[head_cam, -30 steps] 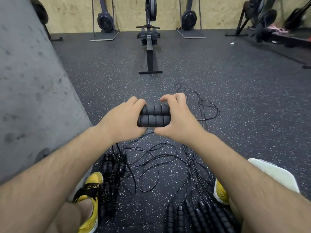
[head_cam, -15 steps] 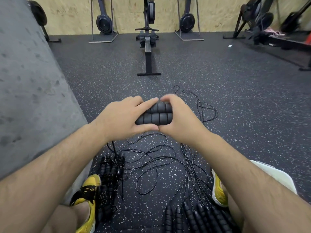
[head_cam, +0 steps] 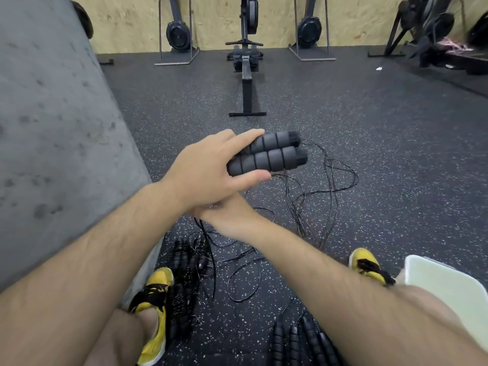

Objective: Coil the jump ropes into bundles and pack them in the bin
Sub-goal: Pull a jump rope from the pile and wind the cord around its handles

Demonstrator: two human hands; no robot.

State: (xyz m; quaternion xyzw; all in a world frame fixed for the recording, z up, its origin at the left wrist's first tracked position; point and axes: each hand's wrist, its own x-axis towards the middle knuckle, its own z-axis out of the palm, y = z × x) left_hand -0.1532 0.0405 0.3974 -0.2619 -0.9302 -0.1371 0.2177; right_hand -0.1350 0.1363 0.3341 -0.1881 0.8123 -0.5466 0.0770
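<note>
Two foam handles of one jump rope lie side by side in our left hand, fingers over the top and thumb beneath, pinning them together with their cord ends pointing away to the right. Our right hand is tucked under the left wrist and mostly hidden, so we cannot tell whether it grips anything or is slack. The thin cord runs from the handle ends down to the rubber floor, where it sprawls in loose loops among other cords. We judge the coiling of this rope to be at its start: the handles are paired, but no turns are wound round them yet. Next we need the right hand to find this rope's own cord close to the handles, draw it free of the tangle and wind it in even turns, with the left grip firm. What look like wound bundles lie beside our left yellow shoe, and further handles lie at the bottom edge. A pale white thing sits at the right; whether it is the bin we cannot tell.
</note>
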